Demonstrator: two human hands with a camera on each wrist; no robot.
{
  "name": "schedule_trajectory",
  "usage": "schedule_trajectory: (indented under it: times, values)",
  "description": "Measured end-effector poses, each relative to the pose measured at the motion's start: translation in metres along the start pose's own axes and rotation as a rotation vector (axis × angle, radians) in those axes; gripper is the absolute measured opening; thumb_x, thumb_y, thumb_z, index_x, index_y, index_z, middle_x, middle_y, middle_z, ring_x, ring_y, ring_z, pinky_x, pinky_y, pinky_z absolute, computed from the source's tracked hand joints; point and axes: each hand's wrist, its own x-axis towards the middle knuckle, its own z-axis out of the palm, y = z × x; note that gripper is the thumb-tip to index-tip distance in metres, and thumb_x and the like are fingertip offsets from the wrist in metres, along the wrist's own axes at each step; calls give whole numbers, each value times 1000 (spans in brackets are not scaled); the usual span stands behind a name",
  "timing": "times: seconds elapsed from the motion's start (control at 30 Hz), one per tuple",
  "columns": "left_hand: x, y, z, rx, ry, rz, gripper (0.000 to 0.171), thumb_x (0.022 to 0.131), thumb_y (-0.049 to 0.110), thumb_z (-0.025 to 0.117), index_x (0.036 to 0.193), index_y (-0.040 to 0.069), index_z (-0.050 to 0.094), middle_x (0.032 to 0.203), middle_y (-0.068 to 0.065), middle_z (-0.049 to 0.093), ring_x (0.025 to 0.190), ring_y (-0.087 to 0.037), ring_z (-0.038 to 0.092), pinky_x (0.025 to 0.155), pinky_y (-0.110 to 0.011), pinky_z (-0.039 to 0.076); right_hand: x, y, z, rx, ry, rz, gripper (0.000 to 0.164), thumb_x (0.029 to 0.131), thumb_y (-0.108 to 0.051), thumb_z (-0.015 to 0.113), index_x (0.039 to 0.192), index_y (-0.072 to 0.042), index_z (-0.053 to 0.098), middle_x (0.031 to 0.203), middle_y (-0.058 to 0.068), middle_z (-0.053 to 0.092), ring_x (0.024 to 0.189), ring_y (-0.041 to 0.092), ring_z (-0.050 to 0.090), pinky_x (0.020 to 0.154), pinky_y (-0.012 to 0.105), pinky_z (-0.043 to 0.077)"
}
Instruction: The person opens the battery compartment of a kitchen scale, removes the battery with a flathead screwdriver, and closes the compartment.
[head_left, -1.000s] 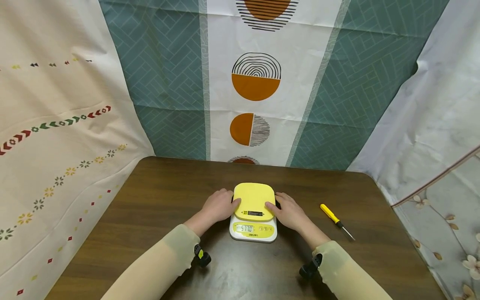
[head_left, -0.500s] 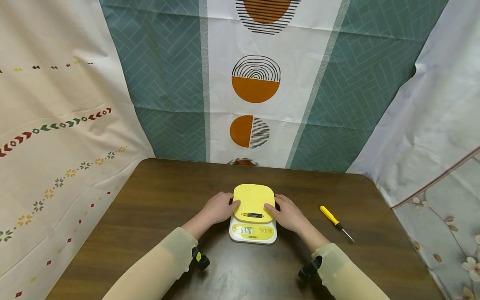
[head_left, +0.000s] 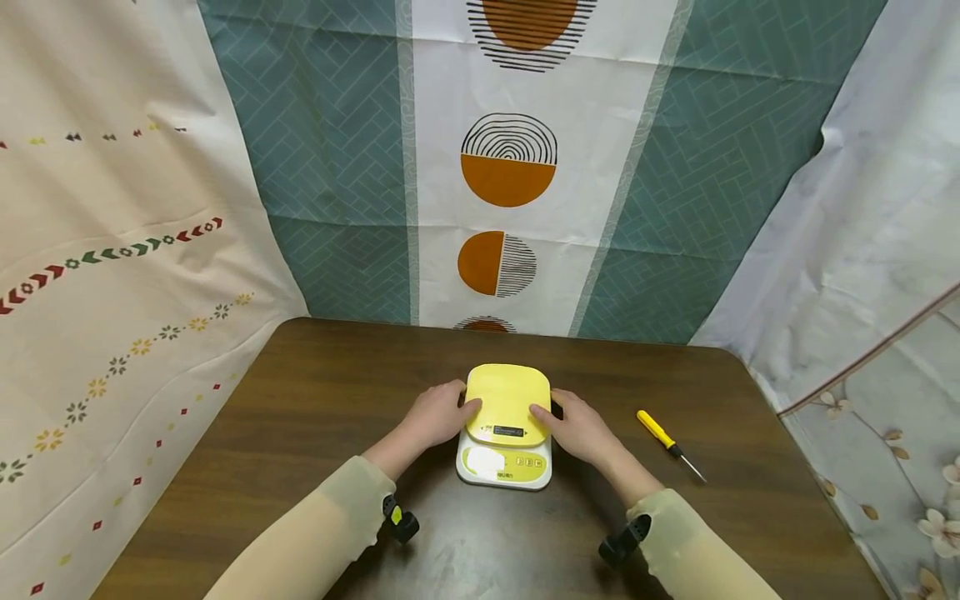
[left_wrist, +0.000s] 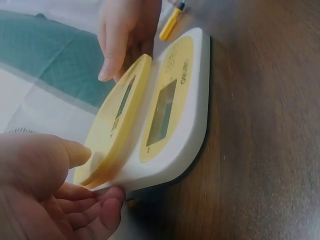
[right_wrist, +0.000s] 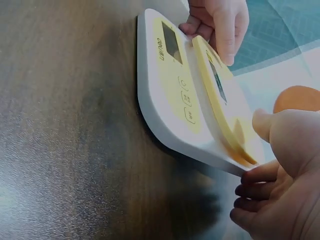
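A kitchen scale (head_left: 502, 465) with a white base and a yellow weighing plate (head_left: 508, 400) is at the middle of the table, its display facing me. My left hand (head_left: 437, 414) grips its left side, thumb on the yellow plate and fingers at the base's edge. On the opposite side my right hand (head_left: 579, 427) grips it the same way. The left wrist view shows the left fingers (left_wrist: 107, 207) curled at the lower rim. In the right wrist view the right fingers (right_wrist: 252, 197) reach under the white edge. Glare washes out the display in the head view.
A screwdriver (head_left: 670, 444) with a yellow handle lies on the brown wooden table (head_left: 337, 367), to the right of the scale. Patterned cloths (head_left: 330, 167) hang behind the table and along both sides.
The scale's far edge looks slightly raised, and its display, which read 577.0 before, is now white with glare. Both hands keep their hold at the sides. The screwdriver stays on the table.
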Motion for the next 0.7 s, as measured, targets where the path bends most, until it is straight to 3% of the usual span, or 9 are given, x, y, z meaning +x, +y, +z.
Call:
schedule_trajectory:
  times: [0.1,0.3,0.53,0.7]
  values:
    - [-2,1,-1,1,12,19,41,111,34,68,129,-3,69,94,-6,67,81,-22,59,71,-37,51,-2,0,0,8,4,9,81,111,-55,60,164,4,45,166,28,47,153,48,45,123,68,39]
    - [-11,9,-9,-41,30,3,49,111,32,68,144,-4,65,119,-14,74,91,-24,64,82,-40,58,-6,-4,-4,59,9,6,83,111,-55,60,169,2,39,166,26,49,151,46,49,121,68,42]
    - [-12,9,-17,-158,49,1,45,112,29,67,144,-2,63,117,-13,72,74,-16,68,64,-31,59,-11,-11,-9,116,54,-13,81,113,-49,61,171,1,35,165,24,51,138,42,63,113,62,52]
    - [-12,9,-19,-231,60,10,44,112,25,67,146,-2,61,116,-13,73,71,-14,71,64,-30,63,-10,-15,-11,147,94,-24,72,115,-41,59,170,0,37,164,24,53,141,42,61,115,62,51]
